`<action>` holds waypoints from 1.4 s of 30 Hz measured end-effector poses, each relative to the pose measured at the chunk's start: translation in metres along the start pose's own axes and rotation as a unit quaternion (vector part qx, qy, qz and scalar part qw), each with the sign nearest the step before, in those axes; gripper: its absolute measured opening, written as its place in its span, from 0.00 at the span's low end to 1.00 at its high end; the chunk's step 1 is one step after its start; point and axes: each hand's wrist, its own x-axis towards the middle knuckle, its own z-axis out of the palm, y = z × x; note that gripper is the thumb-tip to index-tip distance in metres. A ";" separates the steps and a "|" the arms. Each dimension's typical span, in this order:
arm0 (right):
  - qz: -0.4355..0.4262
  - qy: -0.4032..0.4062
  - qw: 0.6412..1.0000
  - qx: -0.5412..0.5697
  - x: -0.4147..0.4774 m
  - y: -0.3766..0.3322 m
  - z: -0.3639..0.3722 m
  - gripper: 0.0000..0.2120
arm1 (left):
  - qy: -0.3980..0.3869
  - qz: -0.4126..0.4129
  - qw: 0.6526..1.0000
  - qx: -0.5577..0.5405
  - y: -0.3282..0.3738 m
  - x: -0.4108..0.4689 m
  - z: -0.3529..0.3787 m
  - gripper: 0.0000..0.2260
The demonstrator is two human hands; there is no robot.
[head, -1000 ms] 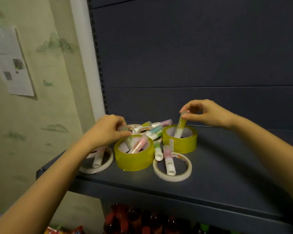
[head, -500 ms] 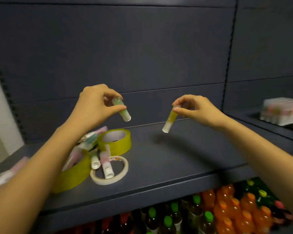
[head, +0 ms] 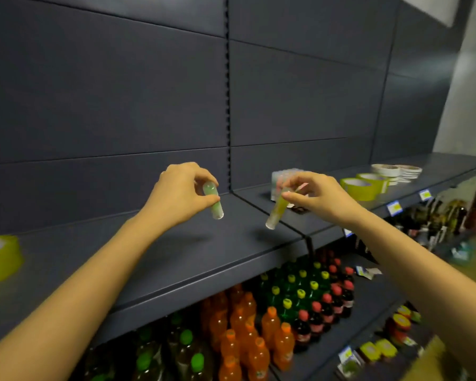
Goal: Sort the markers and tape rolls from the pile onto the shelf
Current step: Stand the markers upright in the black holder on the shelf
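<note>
Shelf [head: 176, 243] in view: above it the left hand [head: 180, 193] pinches a green marker [head: 214, 202], the right hand [head: 318, 198] pinches a yellow marker [head: 276, 213] by its top, and yellow tape rolls [head: 364, 185] sit on the shelf's right end.

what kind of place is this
Probably a shop: metal shelving, price tags on its front edge, rows of bottled drinks below. The left hand pinches a green marker, the right hand a yellow marker.
</note>
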 end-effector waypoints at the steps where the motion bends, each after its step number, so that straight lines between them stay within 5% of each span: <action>1: 0.007 0.009 1.000 -0.011 -0.003 0.013 -0.013 0.02 | -0.004 0.000 1.000 0.000 0.013 0.005 0.014 0.08; 9: 0.016 0.040 0.996 -0.072 -0.013 0.100 -0.084 0.07 | 0.018 -0.014 1.000 -0.002 0.086 0.036 0.102 0.08; 22: -0.007 0.098 0.993 -0.062 0.026 0.185 -0.088 0.10 | 0.037 -0.017 0.999 0.024 0.108 0.093 0.175 0.10; 42: -0.074 0.007 0.997 -0.004 0.128 0.267 -0.052 0.07 | 0.062 -0.080 0.993 0.065 0.111 0.135 0.218 0.13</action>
